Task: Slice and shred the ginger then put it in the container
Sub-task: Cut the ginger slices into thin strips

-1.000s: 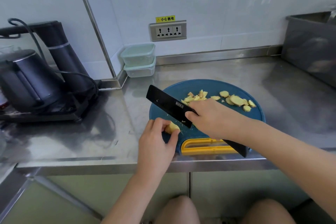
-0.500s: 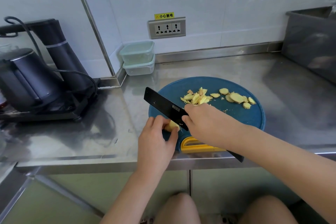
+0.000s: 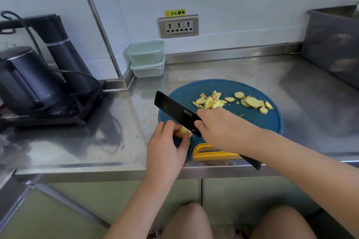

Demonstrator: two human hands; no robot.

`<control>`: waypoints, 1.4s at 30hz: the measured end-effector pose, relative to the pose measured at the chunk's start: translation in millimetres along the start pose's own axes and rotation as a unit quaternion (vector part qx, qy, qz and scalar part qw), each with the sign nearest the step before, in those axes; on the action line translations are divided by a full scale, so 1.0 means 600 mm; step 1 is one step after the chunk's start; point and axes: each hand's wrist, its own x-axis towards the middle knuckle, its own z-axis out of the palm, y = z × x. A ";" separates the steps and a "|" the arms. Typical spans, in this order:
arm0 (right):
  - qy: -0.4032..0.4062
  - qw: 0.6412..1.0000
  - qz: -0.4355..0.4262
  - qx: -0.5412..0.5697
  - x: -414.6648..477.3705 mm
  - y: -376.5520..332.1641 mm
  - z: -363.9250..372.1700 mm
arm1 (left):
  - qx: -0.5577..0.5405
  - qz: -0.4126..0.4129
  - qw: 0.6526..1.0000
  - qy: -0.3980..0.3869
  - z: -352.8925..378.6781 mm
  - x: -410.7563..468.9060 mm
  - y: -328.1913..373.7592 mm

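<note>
Across the frame we see the steel tabletop [image 3: 77, 141], with its near edge above our knees. At right a grey bin [image 3: 332, 44] is cut off by the frame edge. At left there is a dark kettle [image 3: 29, 79] on its base, also cropped.

The round blue cutting board [image 3: 252, 120] sits at centre, yellow handle [image 3: 209, 153] toward us and near part hidden under both hands. Two lidded containers [image 3: 146, 58] are stacked in the back corner, well apart from the board.

The right hand [image 3: 219, 128] has its fingers wrapped round the black knife [image 3: 174, 109]. The grip itself is covered; only the handle's butt pokes out past the wrist. The knife's long axis runs diagonally, blade end far-left, handle near-right.

The left hand [image 3: 165, 147] has its fingers clamped on the ginger piece [image 3: 183, 132] at the board's near-left edge, and the blade touches its right side. Fingers hide most of that piece, so we cannot tell its long axis.

Ginger slices [image 3: 252, 102] lie at the board's far right. The shreds [image 3: 208, 101] are heaped just beside them, close to the right knuckles.
</note>
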 end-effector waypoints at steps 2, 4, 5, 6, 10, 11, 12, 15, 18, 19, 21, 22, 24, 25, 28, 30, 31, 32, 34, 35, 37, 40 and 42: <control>-0.006 1.000 0.001 0.004 0.002 0.002 0.000 | -0.004 0.003 1.000 0.003 0.000 0.000 -0.001; -0.016 1.000 0.003 0.006 0.003 0.005 -0.002 | -0.007 0.001 1.000 0.002 0.000 0.000 -0.002; -0.023 1.000 0.006 0.008 0.004 0.006 -0.004 | -0.009 0.001 1.000 0.002 0.001 0.000 -0.003; -0.032 0.999 0.009 0.010 0.005 0.007 -0.007 | -0.012 0.002 1.000 0.002 0.001 0.000 -0.004; -0.054 0.998 0.011 -0.002 0.010 0.005 -0.014 | -0.028 0.005 1.000 0.004 0.000 0.000 -0.006; -0.052 0.999 0.008 -0.009 0.010 0.004 -0.011 | -0.029 0.004 1.000 0.002 -0.001 0.000 -0.005; -0.048 0.999 0.005 -0.014 0.009 0.003 -0.007 | -0.030 0.002 1.000 0.001 -0.001 0.001 -0.005; -0.050 0.999 0.002 -0.015 0.007 0.000 -0.002 | -0.034 -0.005 0.999 0.002 -0.002 0.002 -0.005; -0.058 0.998 -0.010 -0.033 0.011 -0.005 -0.005 | -0.043 -0.006 0.999 0.005 -0.001 0.005 -0.006; -0.056 0.998 -0.013 -0.037 0.011 -0.007 -0.005 | -0.044 -0.007 0.999 0.004 -0.001 0.006 -0.006; -0.046 0.998 -0.019 -0.036 0.009 -0.007 0.001 | -0.047 -0.006 0.999 0.008 -0.001 0.006 -0.007; -0.044 0.998 -0.020 -0.034 0.008 -0.008 0.005 | -0.050 -0.005 0.999 0.011 -0.001 0.007 -0.008; -0.047 0.998 -0.015 -0.033 0.007 -0.009 0.007 | -0.060 -0.006 0.998 0.016 0.000 0.007 -0.008; -0.049 0.998 -0.013 -0.033 0.010 -0.010 0.007 | -0.064 -0.007 0.998 0.019 0.001 0.007 -0.008; -0.056 0.997 -0.014 -0.045 0.020 -0.015 0.006 | -0.064 -0.001 0.998 0.027 0.001 0.005 -0.007; -0.057 0.996 -0.027 -0.058 0.024 -0.018 0.007 | -0.068 0.000 0.997 0.028 0.001 0.004 -0.007; -0.057 0.996 -0.031 -0.066 0.024 -0.022 0.005 | -0.068 0.000 0.997 0.028 0.000 0.004 -0.006; -0.058 0.995 -0.034 -0.076 0.024 -0.024 0.005 | -0.067 0.001 0.997 0.029 0.000 0.005 -0.006; -0.057 0.992 -0.047 -0.101 0.020 -0.027 0.004 | -0.065 0.001 0.997 0.028 0.000 0.005 -0.007; -0.054 0.992 -0.051 -0.104 0.019 -0.028 0.004 | -0.063 0.000 0.998 0.027 0.000 0.005 -0.007; -0.053 0.993 -0.048 -0.096 0.020 -0.029 0.007 | -0.062 -0.005 0.998 0.027 0.000 0.005 -0.007; -0.052 0.997 -0.010 -0.051 0.022 -0.028 0.009 | -0.063 -0.008 0.998 0.027 0.000 0.004 -0.006; -0.051 0.998 0.001 -0.037 0.021 -0.027 0.010 | -0.062 -0.008 0.998 0.030 0.000 0.004 -0.005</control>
